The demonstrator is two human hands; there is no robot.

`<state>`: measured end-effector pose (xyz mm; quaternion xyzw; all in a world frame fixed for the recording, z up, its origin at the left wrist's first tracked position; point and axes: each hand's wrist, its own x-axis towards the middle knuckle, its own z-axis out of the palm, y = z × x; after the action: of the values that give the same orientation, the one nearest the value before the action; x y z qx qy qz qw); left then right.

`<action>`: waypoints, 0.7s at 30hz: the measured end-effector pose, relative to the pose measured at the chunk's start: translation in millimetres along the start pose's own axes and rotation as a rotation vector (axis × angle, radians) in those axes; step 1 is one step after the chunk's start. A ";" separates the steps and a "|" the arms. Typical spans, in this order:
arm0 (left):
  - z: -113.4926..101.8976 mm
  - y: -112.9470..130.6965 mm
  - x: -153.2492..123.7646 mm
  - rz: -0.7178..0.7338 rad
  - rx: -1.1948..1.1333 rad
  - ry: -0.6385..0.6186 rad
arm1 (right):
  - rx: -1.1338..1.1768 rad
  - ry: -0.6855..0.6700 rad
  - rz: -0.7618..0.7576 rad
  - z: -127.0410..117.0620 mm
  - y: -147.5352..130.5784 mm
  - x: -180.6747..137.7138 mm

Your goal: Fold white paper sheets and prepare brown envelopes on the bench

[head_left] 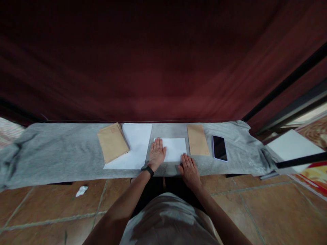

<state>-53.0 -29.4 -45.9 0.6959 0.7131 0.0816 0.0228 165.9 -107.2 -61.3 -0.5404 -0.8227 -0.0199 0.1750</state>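
Observation:
A small folded white sheet [176, 148] lies on the grey cloth [58, 153] in front of me. My left hand [156, 153] rests flat on its left edge, fingers stretched out, a black band on the wrist. My right hand [189, 168] lies flat by the sheet's lower right corner, fingertips touching it. To the left are a larger white sheet [136, 143] and a stack of brown envelopes [112, 141] overlapping it. One brown envelope [197, 139] lies to the right of the folded sheet.
A black phone [219, 147] lies on the cloth right of the single envelope. A dark red curtain [153, 61] hangs behind. A white board [291, 146] and a dark bar [301, 160] sit at the right. A crumpled paper scrap [81, 191] lies on the tiled floor.

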 end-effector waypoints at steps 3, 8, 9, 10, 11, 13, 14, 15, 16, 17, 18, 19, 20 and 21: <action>0.6 0.1 -2.3 -0.002 -0.009 0.012 | 0.052 0.006 0.039 0.4 -6.5 21.2; -0.6 0.7 -3.0 0.010 -0.027 0.022 | 0.147 -0.026 0.024 14.2 -27.9 80.5; -1.2 0.5 -3.2 0.015 -0.029 0.022 | 0.155 -0.037 0.028 18.6 -30.9 90.4; -1.8 0.3 -3.4 0.020 -0.030 0.022 | 0.161 -0.050 0.026 23.2 -32.8 98.5; -2.3 0.2 -3.6 0.022 -0.032 0.023 | 0.162 -0.060 0.026 27.7 -33.2 104.4; -3.1 0.2 -3.9 0.023 -0.038 0.022 | 0.156 -0.058 0.022 35.6 -30.0 109.7; -3.4 0.4 -3.9 0.022 -0.040 0.019 | 0.149 -0.046 0.020 38.6 -26.6 109.6; -3.5 0.6 -3.8 0.020 -0.042 0.015 | 0.141 -0.029 0.021 41.0 -22.5 108.4; -3.4 0.9 -3.7 0.019 -0.043 0.011 | 0.130 -0.010 0.025 42.8 -18.0 106.3; -3.3 1.2 -3.5 0.017 -0.045 0.006 | 0.117 0.008 0.033 43.9 -13.4 103.9; -3.0 1.5 -3.3 0.012 -0.048 0.002 | 0.103 0.024 0.045 44.5 -9.1 101.6; -2.6 1.7 -3.2 0.005 -0.053 0.000 | 0.090 0.038 0.058 44.8 -5.4 99.5; -2.1 1.8 -3.1 0.000 -0.059 -0.002 | 0.079 0.051 0.068 45.0 -2.4 97.8; -1.5 1.8 -3.1 -0.004 -0.066 -0.003 | 0.071 0.063 0.073 45.1 -0.4 96.5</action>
<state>-51.3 -32.6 -44.4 0.6935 0.7114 0.1040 0.0470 119.3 -12.2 -73.6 -0.5626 -0.7968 -0.0013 0.2204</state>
